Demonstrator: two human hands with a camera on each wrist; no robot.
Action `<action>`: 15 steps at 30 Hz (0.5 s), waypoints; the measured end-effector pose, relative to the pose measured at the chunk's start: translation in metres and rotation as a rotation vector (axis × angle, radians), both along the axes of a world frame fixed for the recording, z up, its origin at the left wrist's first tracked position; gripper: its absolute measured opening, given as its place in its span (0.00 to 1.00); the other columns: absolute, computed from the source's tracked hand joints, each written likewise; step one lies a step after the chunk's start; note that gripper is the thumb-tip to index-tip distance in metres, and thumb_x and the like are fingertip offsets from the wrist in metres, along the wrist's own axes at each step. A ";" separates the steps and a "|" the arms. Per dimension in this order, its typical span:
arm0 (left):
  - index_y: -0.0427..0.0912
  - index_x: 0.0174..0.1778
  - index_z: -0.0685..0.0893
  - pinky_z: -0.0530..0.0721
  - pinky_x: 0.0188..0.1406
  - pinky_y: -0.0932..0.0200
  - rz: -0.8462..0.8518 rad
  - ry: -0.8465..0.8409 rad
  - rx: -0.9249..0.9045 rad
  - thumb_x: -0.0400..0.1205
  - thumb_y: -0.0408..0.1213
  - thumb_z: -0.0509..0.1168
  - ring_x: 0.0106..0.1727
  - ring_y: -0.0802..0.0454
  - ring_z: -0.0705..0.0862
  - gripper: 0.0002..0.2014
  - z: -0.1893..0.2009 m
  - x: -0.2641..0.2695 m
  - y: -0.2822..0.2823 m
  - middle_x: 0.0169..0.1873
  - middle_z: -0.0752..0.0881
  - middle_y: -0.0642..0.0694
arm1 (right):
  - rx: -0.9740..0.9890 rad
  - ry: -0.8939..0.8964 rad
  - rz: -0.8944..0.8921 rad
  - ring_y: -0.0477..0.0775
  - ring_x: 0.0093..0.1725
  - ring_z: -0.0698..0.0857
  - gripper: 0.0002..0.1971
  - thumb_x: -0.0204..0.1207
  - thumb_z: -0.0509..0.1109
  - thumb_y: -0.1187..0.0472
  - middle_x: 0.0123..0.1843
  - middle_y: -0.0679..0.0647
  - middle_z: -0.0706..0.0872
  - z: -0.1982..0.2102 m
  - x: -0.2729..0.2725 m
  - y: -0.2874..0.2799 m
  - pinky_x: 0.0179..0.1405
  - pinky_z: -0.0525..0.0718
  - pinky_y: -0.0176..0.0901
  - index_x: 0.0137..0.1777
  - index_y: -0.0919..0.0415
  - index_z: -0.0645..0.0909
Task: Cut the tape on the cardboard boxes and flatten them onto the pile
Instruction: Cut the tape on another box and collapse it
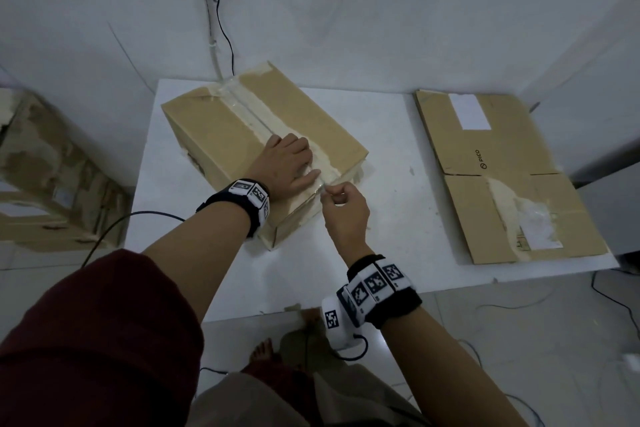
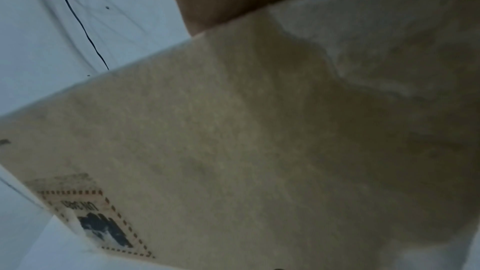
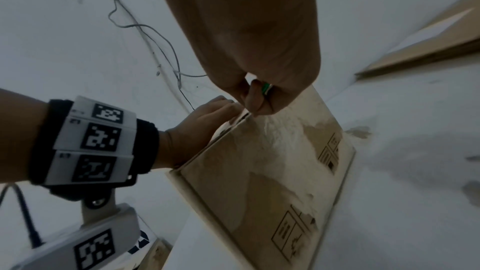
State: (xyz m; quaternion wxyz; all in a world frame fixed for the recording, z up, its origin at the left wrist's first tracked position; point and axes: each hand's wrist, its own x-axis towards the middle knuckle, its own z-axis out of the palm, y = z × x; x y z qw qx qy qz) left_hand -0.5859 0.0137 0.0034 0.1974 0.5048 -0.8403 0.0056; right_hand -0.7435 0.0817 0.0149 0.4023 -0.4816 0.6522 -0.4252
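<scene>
Centrally in the head view, a closed cardboard box (image 1: pixel 256 146) sits at an angle on the white counter (image 1: pixel 391 211), its top seam covered by a strip of clear tape (image 1: pixel 277 128) over pale, torn patches of cardboard. The left hand (image 1: pixel 285 163) lies flat on the box lid, fingers straight and spread beside the seam, pressing down near the lower right edge of the lid. Just below it in the frame, the right hand (image 1: pixel 343 208) is clenched around a small tool; the right wrist view shows a bit of green (image 3: pixel 265 89) between its curled fingers (image 3: pixel 255 100), and the tip meets the box corner at the end of the tape. What kind of tool it is cannot be told. At the right of the head view, well apart from the box, a flattened cardboard pile (image 1: pixel 502 180) rests on the same counter, bearing a white label and torn tape patches. At the left edge of the frame, off the counter, stands more worn cardboard (image 1: pixel 52 170). Cables (image 1: pixel 221 28) run down the white wall in the upper part of the frame. Both wrists carry black bands with coded markers.
</scene>
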 end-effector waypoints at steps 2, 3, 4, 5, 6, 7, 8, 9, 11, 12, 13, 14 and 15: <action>0.39 0.41 0.82 0.62 0.48 0.50 0.000 -0.010 0.014 0.80 0.56 0.50 0.48 0.43 0.78 0.24 0.000 -0.001 -0.002 0.44 0.80 0.44 | -0.003 0.002 0.039 0.46 0.36 0.80 0.05 0.78 0.73 0.65 0.35 0.45 0.81 -0.004 0.003 0.008 0.42 0.85 0.49 0.41 0.61 0.81; 0.39 0.41 0.82 0.62 0.47 0.50 -0.002 -0.013 0.018 0.79 0.56 0.50 0.48 0.43 0.78 0.25 0.001 -0.002 -0.002 0.44 0.80 0.44 | 0.004 -0.003 0.069 0.46 0.36 0.80 0.04 0.78 0.73 0.65 0.35 0.45 0.81 -0.005 0.004 0.014 0.40 0.84 0.46 0.42 0.62 0.82; 0.39 0.41 0.82 0.62 0.47 0.50 -0.003 -0.006 0.026 0.79 0.57 0.50 0.48 0.43 0.78 0.25 0.001 -0.002 -0.003 0.44 0.80 0.44 | 0.018 -0.021 0.090 0.47 0.35 0.80 0.04 0.78 0.73 0.64 0.35 0.45 0.81 -0.007 0.004 0.019 0.37 0.82 0.42 0.43 0.63 0.82; 0.39 0.42 0.83 0.63 0.47 0.50 -0.003 0.010 0.042 0.79 0.58 0.50 0.49 0.43 0.78 0.26 0.002 -0.002 -0.002 0.44 0.80 0.44 | 0.035 -0.053 0.094 0.49 0.35 0.80 0.05 0.78 0.74 0.63 0.35 0.45 0.81 -0.010 0.003 0.022 0.34 0.79 0.40 0.43 0.62 0.83; 0.40 0.43 0.83 0.64 0.48 0.50 0.000 0.025 0.067 0.79 0.60 0.49 0.50 0.43 0.77 0.27 0.002 -0.001 -0.001 0.45 0.80 0.45 | 0.053 -0.092 0.086 0.50 0.36 0.80 0.05 0.78 0.75 0.61 0.36 0.46 0.82 -0.012 0.000 0.024 0.33 0.77 0.39 0.42 0.60 0.83; 0.42 0.44 0.83 0.65 0.49 0.49 0.010 0.034 0.097 0.78 0.63 0.49 0.51 0.44 0.76 0.28 0.002 0.001 0.001 0.45 0.80 0.47 | 0.062 -0.130 0.070 0.50 0.37 0.79 0.05 0.77 0.75 0.61 0.37 0.47 0.83 -0.013 -0.004 0.024 0.33 0.75 0.39 0.42 0.58 0.83; 0.43 0.45 0.82 0.66 0.50 0.49 0.028 0.029 0.127 0.77 0.67 0.49 0.51 0.46 0.76 0.30 0.005 0.001 0.004 0.46 0.79 0.49 | 0.057 -0.157 0.048 0.51 0.37 0.79 0.05 0.78 0.74 0.61 0.39 0.49 0.84 -0.014 -0.010 0.023 0.34 0.74 0.40 0.41 0.56 0.83; 0.45 0.45 0.81 0.67 0.51 0.49 0.058 0.001 0.158 0.74 0.71 0.49 0.52 0.48 0.75 0.32 0.008 0.001 0.008 0.46 0.78 0.51 | 0.038 -0.168 0.026 0.51 0.38 0.79 0.04 0.78 0.74 0.61 0.40 0.51 0.85 -0.015 -0.016 0.023 0.34 0.74 0.41 0.42 0.55 0.82; 0.47 0.45 0.80 0.67 0.50 0.49 0.138 -0.093 0.211 0.70 0.75 0.52 0.53 0.50 0.73 0.33 0.016 -0.003 0.018 0.45 0.74 0.54 | -0.016 -0.147 -0.027 0.52 0.38 0.79 0.04 0.78 0.74 0.57 0.42 0.53 0.85 -0.014 -0.028 0.019 0.35 0.75 0.45 0.44 0.54 0.82; 0.47 0.46 0.79 0.66 0.50 0.49 0.174 -0.129 0.235 0.70 0.74 0.54 0.54 0.50 0.73 0.32 0.020 -0.007 0.022 0.45 0.72 0.54 | -0.034 -0.135 -0.054 0.52 0.38 0.79 0.06 0.77 0.74 0.53 0.43 0.53 0.86 -0.012 -0.033 0.018 0.35 0.75 0.46 0.46 0.54 0.83; 0.47 0.46 0.78 0.66 0.51 0.49 0.203 -0.141 0.254 0.69 0.73 0.58 0.55 0.50 0.72 0.30 0.023 -0.011 0.028 0.45 0.71 0.54 | -0.036 -0.131 -0.080 0.53 0.37 0.78 0.08 0.76 0.75 0.50 0.43 0.53 0.86 -0.010 -0.037 0.017 0.35 0.75 0.46 0.46 0.54 0.83; 0.47 0.47 0.78 0.67 0.51 0.49 0.226 -0.128 0.271 0.69 0.70 0.61 0.55 0.50 0.72 0.28 0.025 -0.014 0.032 0.45 0.71 0.53 | -0.037 -0.132 -0.101 0.52 0.34 0.77 0.09 0.77 0.75 0.49 0.43 0.52 0.85 -0.008 -0.040 0.016 0.34 0.76 0.46 0.47 0.54 0.83; 0.46 0.47 0.79 0.68 0.52 0.49 0.241 -0.102 0.291 0.69 0.67 0.65 0.56 0.49 0.72 0.27 0.027 -0.015 0.035 0.46 0.71 0.52 | -0.042 -0.138 -0.115 0.51 0.31 0.76 0.10 0.77 0.75 0.50 0.42 0.52 0.84 -0.006 -0.042 0.014 0.32 0.75 0.45 0.48 0.56 0.83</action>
